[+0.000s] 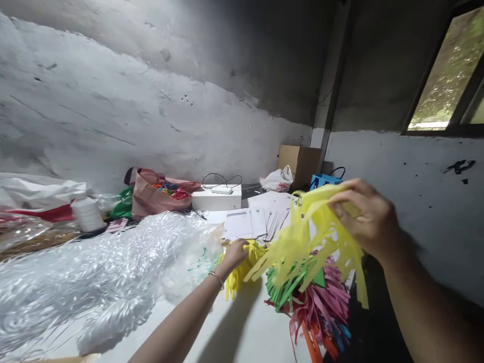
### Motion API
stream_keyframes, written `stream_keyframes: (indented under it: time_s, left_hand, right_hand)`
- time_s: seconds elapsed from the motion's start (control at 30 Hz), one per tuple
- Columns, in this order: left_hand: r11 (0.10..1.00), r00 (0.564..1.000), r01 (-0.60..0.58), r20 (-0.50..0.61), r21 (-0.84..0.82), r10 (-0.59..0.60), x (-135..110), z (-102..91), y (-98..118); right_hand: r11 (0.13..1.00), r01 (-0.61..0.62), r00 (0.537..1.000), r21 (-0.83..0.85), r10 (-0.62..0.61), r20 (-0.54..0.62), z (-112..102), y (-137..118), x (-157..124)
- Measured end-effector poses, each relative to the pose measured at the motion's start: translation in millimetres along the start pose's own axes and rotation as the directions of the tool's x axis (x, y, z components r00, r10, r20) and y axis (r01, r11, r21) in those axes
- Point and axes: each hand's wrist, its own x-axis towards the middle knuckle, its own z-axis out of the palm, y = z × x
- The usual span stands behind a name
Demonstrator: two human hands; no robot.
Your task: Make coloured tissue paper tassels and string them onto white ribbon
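Pinched in my right hand [365,217] is a pale yellow paper fringe [321,217], raised above the table with its cut strips hanging down. My left hand [236,253], a bracelet [217,279] on its wrist, reaches to a second yellow fringe [236,277] lying on the table. Its fingers are bent onto that bunch, and their tips are partly hidden. Below the raised fringe lies a pile of coloured fringes: a green one [282,287], a pink one [330,292] and orange strips [312,338].
White shiny strands [113,267] cover the table's left side. Behind stand a thread spool [87,214], a pink bag [159,194] of coloured pieces, a white box [217,200], papers [242,222], a plastic bag [278,179], a cardboard box [300,161] and a blue bag [323,180].
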Motion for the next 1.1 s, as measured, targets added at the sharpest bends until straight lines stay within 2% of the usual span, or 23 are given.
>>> stream_keyframes:
  time_s: [0.07, 0.13, 0.2, 0.3, 0.37, 0.47, 0.6, 0.67, 0.7, 0.77, 0.83, 0.87, 0.9, 0.97, 1.03, 1.1]
  left_hand:
    - [0.984, 0.999, 0.012, -0.037, -0.18, -0.019, -2, -20.4, 22]
    - [0.929, 1.0, -0.019, -0.026, -0.369, 0.01, -16, -39.4, 46]
    - [0.846, 0.996, -0.05, 0.042, -0.531, 0.085, -41, -54.2, 68]
    - [0.733, 0.968, 0.029, 0.201, -0.68, 0.148, -89, -67.2, 86]
    - [0.682, 0.945, 0.126, 0.295, -0.72, 0.138, -121, -72.4, 86]
    - [0.64, 0.923, 0.242, 0.376, -0.729, 0.08, -165, -78.8, 72]
    - [0.62, 0.927, 0.309, 0.375, -0.721, -0.026, -216, -83.6, 47]
    - [0.629, 0.941, 0.309, 0.325, -0.714, -0.093, -240, -84.8, 41]
    - [0.657, 0.955, 0.286, 0.265, -0.697, -0.136, -250, -85.3, 40]
    - [0.769, 0.977, 0.2, 0.066, -0.607, -0.201, -268, -85.5, 45]
    - [0.914, 0.972, 0.114, -0.149, -0.388, -0.184, -278, -83.7, 55]
    - [0.97, 0.966, 0.075, -0.226, -0.233, -0.129, -280, -81.8, 60]
    - [0.997, 0.96, 0.037, -0.274, -0.067, -0.054, -279, -79.5, 63]
    - [0.979, 0.946, -0.018, -0.312, 0.201, 0.082, -277, -75.0, 64]
    - [0.953, 0.933, -0.037, -0.331, 0.301, 0.14, -277, -72.6, 57]
    - [0.955, 0.932, -0.006, -0.344, 0.296, 0.113, -285, -73.3, 45]
  right_hand:
    - [0.987, 0.06, 0.984, 0.151, -0.084, 0.156, 8, -14, -6]
    - [0.952, 0.077, 0.953, 0.298, -0.158, 0.26, 23, -31, -13]
    - [0.892, 0.072, 0.926, 0.446, -0.226, 0.303, 41, -48, -19]
    - [0.791, 0.029, 0.91, 0.611, -0.274, 0.311, 61, -73, -27]
    - [0.739, 0.002, 0.915, 0.674, -0.273, 0.297, 68, -86, -32]
    - [0.656, -0.048, 0.92, 0.753, -0.265, 0.29, 72, -101, -41]
    - [0.533, -0.142, 0.897, 0.834, -0.287, 0.336, 79, -119, -56]
    - [0.525, -0.175, 0.877, 0.833, -0.302, 0.374, 86, -127, -63]
    - [0.538, -0.183, 0.866, 0.823, -0.308, 0.394, 90, -132, -67]
    - [0.572, -0.188, 0.846, 0.798, -0.318, 0.427, 100, -142, -74]
    - [0.593, -0.186, 0.836, 0.783, -0.324, 0.444, 110, -154, -80]
    - [0.595, -0.189, 0.83, 0.782, -0.329, 0.45, 114, -160, -83]
    - [0.592, -0.191, 0.823, 0.783, -0.338, 0.457, 119, -166, -84]
    - [0.594, -0.202, 0.809, 0.778, -0.347, 0.475, 130, -173, -86]
    - [0.626, -0.232, 0.811, 0.745, -0.299, 0.504, 144, -168, -86]
    - [0.693, -0.29, 0.829, 0.659, -0.162, 0.535, 163, -151, -87]
